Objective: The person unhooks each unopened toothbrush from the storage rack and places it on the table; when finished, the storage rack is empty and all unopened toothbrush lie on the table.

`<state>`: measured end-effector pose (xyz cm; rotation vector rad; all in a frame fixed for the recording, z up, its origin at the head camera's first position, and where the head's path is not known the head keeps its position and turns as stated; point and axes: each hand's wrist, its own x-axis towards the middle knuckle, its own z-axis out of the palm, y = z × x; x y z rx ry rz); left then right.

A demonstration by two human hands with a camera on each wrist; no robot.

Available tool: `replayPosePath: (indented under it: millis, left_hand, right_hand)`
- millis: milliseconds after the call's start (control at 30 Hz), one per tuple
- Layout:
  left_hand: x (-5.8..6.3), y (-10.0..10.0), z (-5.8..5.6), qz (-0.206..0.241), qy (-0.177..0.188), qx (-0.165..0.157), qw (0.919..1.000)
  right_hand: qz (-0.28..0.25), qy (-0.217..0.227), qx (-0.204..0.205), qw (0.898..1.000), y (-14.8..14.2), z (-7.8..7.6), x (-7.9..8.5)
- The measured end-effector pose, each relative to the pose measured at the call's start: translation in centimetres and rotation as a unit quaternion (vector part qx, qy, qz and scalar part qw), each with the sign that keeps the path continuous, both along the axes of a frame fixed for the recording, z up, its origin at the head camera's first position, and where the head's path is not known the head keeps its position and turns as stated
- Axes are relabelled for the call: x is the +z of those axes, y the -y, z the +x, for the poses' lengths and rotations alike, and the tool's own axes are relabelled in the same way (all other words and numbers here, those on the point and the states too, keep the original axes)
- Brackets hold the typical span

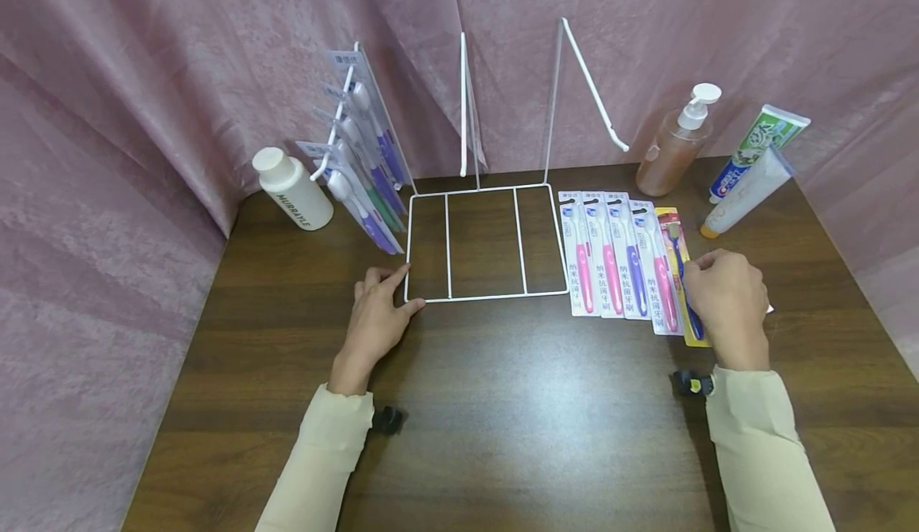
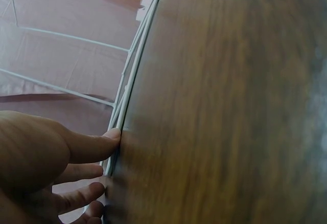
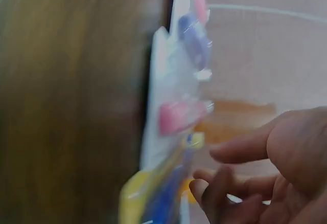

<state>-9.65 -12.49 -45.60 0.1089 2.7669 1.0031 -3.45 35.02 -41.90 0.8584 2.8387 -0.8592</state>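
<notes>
My left hand (image 1: pixel 376 321) rests at the front-left corner of a white wire rack (image 1: pixel 484 298), thumb and index finger touching its wires. In the left wrist view the thumb lies against the wire edge. My right hand (image 1: pixel 725 297) hovers at the yellow-backed toothbrush pack (image 1: pixel 672 225). Seen from the right wrist, its thumb and fingers are apart and nothing shows pinched between them. A white corner (image 1: pixel 771 309) peeks out beside this hand; its kind cannot be told. Left of the yellow pack lie several white-backed toothbrush packs (image 1: pixel 623 257), with pink or purple handles.
Several toothbrush packs (image 1: pixel 373 165) hang on the rack's left hook; the middle hook (image 1: pixel 463 105) and right hook (image 1: pixel 592 85) hold nothing. A white bottle (image 1: pixel 297 193) stands left. At the back right are a pump bottle (image 1: pixel 671 153), a toothpaste tube (image 1: pixel 761 145) and an orange-capped tube (image 1: pixel 747 193).
</notes>
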Motion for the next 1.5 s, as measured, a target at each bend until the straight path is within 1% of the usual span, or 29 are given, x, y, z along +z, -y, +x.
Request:
replayPosePath:
  millis: [33,100,133,200,267,300,333,367,400,500,533,667,700,833,967,1000,1100,1233,1333,1400,1500]
  left_hand:
    - [0.2,-0.1,0.1,-0.003,0.001,0.001,1.0000]
    - [0.6,-0.2,0.5,-0.007,0.000,0.008,0.9999]
    - [0.4,-0.1,0.6,-0.014,-0.008,0.012,0.9998]
    - [0.7,-0.3,0.9,-0.019,-0.010,0.016,0.9996]
    - [0.7,-0.4,1.1,-0.017,-0.011,0.021,0.9996]
    - [0.3,-0.4,1.0,-0.020,-0.020,0.022,0.9994]
    - [0.3,-0.5,1.1,-0.020,-0.020,0.023,0.9993]
    - [0.8,-0.8,1.4,-0.014,-0.014,0.024,0.9995]
    - [0.7,-1.0,1.5,-0.015,-0.014,0.025,0.9995]
    - [0.5,-1.6,1.6,-0.014,-0.014,0.031,0.9993]
    - [0.8,-2.1,1.8,-0.012,-0.007,0.034,0.9993]
    - [0.4,-3.3,1.6,-0.014,-0.014,0.040,0.9990]
    - [0.3,-3.6,1.5,-0.013,-0.016,0.039,0.9990]
    - [-0.3,-5.3,0.8,-0.001,-0.019,0.015,0.9997]
    - [-0.9,-6.4,0.2,0.006,-0.021,-0.005,0.9998]
    - [-0.9,-6.5,0.2,0.005,-0.021,-0.009,0.9997]
    - [-1.3,-6.6,-0.2,0.009,-0.025,-0.011,0.9996]
    - [-1.3,-6.4,-0.5,0.008,-0.017,-0.009,0.9998]
    - [-1.1,-6.2,-0.5,0.010,-0.007,-0.008,0.9999]
    - [-0.7,-6.1,-0.4,0.004,-0.004,-0.008,0.9999]
    - [-0.3,-5.8,-0.2,0.007,-0.002,-0.004,1.0000]
  right_hand:
    - [0.007,-0.013,0.017,1.000,0.5,-0.1,0.2]
    - [0.024,-0.042,0.069,0.996,2.0,-0.6,0.5]
    - [0.027,-0.057,0.099,0.993,3.0,-0.9,0.6]
    - [0.025,-0.096,0.167,0.981,5.3,-1.6,0.6]
    - [0.028,-0.122,0.236,0.964,7.6,-2.2,0.4]
    - [0.027,-0.130,0.262,0.956,8.7,-2.4,0.2]
    - [0.031,-0.137,0.285,0.948,9.6,-2.7,0.0]
    - [0.041,-0.142,0.302,0.942,10.4,-3.0,-0.1]
    - [0.054,-0.137,0.313,0.938,11.0,-3.2,-0.2]
    - [0.081,-0.107,0.323,0.937,11.8,-3.8,-0.3]
    - [0.088,-0.092,0.326,0.937,11.9,-3.9,-0.3]
    - [0.085,-0.040,0.339,0.936,11.2,-4.3,-0.3]
    - [0.085,-0.030,0.341,0.936,10.9,-4.3,-0.3]
    - [0.086,-0.011,0.329,0.940,9.2,-3.6,-0.6]
    - [0.084,-0.002,0.319,0.944,8.0,-2.9,-0.8]
    - [0.082,-0.003,0.317,0.945,7.8,-2.7,-0.9]
    - [0.072,-0.008,0.312,0.947,7.6,-2.6,-1.1]
    - [0.060,-0.024,0.307,0.950,7.7,-2.7,-1.1]
    - [0.053,-0.034,0.306,0.950,7.7,-2.9,-1.1]
    - [0.042,-0.034,0.304,0.951,7.8,-3.1,-1.1]
    - [0.021,-0.040,0.297,0.954,7.9,-3.5,-1.4]
